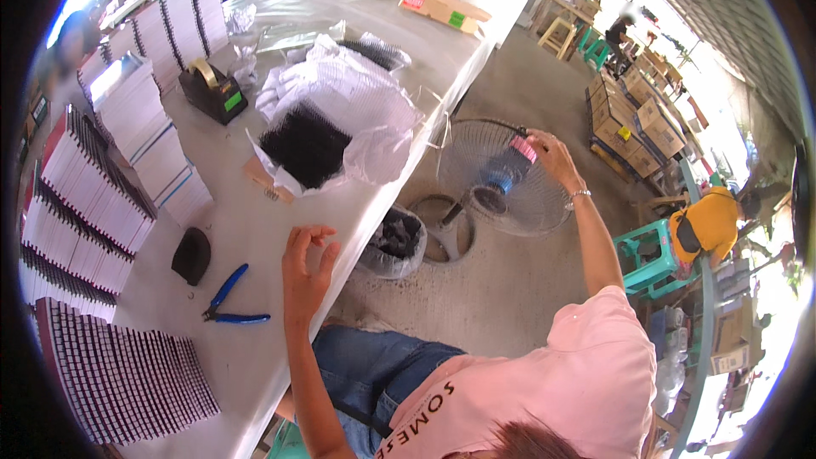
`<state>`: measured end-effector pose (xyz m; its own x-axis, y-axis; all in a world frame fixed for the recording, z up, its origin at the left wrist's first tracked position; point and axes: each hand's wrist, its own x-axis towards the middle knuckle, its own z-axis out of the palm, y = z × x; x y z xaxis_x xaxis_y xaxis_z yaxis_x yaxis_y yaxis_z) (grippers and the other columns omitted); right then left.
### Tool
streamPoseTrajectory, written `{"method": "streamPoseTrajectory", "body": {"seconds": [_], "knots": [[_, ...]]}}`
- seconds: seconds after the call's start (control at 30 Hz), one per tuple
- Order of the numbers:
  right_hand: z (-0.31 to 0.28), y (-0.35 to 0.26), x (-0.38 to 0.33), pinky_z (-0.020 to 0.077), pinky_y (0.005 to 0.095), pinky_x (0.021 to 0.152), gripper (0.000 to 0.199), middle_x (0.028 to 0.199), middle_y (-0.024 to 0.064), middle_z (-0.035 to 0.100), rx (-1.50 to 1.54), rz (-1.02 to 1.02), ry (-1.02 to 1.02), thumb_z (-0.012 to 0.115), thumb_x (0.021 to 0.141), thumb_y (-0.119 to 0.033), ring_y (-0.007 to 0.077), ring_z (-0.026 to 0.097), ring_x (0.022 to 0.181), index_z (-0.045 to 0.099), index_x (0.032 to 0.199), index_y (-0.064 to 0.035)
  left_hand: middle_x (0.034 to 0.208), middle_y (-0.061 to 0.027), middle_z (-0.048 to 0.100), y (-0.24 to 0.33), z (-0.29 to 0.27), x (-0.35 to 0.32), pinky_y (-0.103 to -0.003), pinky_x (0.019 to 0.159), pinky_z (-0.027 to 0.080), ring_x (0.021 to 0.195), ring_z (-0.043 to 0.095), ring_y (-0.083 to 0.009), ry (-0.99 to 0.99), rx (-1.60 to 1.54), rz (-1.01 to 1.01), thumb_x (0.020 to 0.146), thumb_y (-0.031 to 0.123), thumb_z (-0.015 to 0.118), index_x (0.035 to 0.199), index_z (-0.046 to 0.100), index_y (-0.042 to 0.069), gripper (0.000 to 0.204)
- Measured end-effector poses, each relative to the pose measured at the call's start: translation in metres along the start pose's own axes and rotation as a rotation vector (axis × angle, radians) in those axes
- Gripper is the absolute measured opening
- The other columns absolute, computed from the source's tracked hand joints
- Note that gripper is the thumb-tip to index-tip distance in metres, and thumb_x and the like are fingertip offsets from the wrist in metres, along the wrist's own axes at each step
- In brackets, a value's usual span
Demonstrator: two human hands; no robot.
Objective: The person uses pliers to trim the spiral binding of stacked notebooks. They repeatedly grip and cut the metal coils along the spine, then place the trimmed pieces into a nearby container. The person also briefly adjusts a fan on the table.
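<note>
My left hand [308, 270] is over the table's near edge, thumb and fingers apart, with nothing in it. On the table beside it lie blue-handled cutting pliers [238, 299], and farther left a small dark rounded object [192, 257]. Off to the right, my right hand [554, 161] reaches out over the floor, its fingers bent round the upper rim of a standing fan [469, 153] with a wire guard. Close to those fingers a pink piece [523, 149] shows on the fan. The exact finger contact is partly hidden.
Stacks of spiral-bound books [102, 178] line the table's left side. Near them stand a tape dispenser [212, 92] and crumpled white wrapping with black wire combs [308, 143]. A lined bin [397, 242] sits below the edge. Cartons [625, 127] and a teal stool [650, 255] are at right.
</note>
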<state>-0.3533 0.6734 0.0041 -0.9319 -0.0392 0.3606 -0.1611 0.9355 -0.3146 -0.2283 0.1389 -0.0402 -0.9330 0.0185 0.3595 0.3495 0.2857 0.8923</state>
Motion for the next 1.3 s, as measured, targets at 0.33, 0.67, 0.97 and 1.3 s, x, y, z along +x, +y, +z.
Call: {"method": "streamPoseTrajectory", "body": {"seconds": [0.33, 0.67, 0.97, 1.3], "knots": [[0.003, -0.015, -0.002, 0.0481, 0.0420, 0.100, 0.060, 0.117, 0.0218, 0.070, 0.031, 0.164, 0.243, 0.040, 0.106, -0.051, 0.0379, 0.066, 0.113, 0.072, 0.116, -0.0010, 0.103, -0.0076, 0.061, 0.002, -0.002, -0.001, -0.034, 0.088, 0.049, 0.093, 0.056, -0.0221, -0.031, 0.089, -0.030, 0.092, 0.009, 0.069, 0.107, 0.066, 0.006, 0.016], [0.014, -0.019, 0.021, 0.0493, 0.0418, 0.096, 0.059, 0.111, 0.0203, 0.073, 0.007, 0.116, 0.191, 0.050, 0.101, -0.054, 0.0346, 0.068, 0.107, 0.073, 0.113, -0.0022, 0.106, -0.0087, 0.061, 0.000, 0.000, -0.001, -0.035, 0.090, 0.049, 0.094, 0.058, -0.0232, -0.032, 0.105, -0.028, 0.093, 0.008, 0.067, 0.107, 0.064, 0.005, 0.015], [0.055, -0.070, 0.066, 0.0508, 0.0440, 0.088, 0.056, 0.102, 0.0164, 0.075, -0.303, -0.116, 0.101, 0.058, 0.094, -0.059, 0.0325, 0.071, 0.095, 0.075, 0.109, -0.0078, 0.106, -0.0100, 0.062, 0.003, -0.001, 0.000, -0.035, 0.090, 0.052, 0.096, 0.061, -0.0251, -0.044, 0.150, -0.053, 0.092, 0.006, 0.067, 0.108, 0.064, 0.003, 0.016], [0.066, -0.073, 0.074, 0.0564, 0.0456, 0.079, 0.050, 0.094, 0.0159, 0.075, -0.351, 0.033, -0.080, 0.053, 0.099, -0.054, 0.0339, 0.072, 0.090, 0.076, 0.105, -0.0097, 0.103, -0.0079, 0.061, -0.002, 0.001, -0.001, -0.035, 0.089, 0.051, 0.094, 0.060, -0.0216, -0.022, 0.151, -0.035, 0.094, 0.012, 0.068, 0.108, 0.065, 0.007, 0.015]]}}
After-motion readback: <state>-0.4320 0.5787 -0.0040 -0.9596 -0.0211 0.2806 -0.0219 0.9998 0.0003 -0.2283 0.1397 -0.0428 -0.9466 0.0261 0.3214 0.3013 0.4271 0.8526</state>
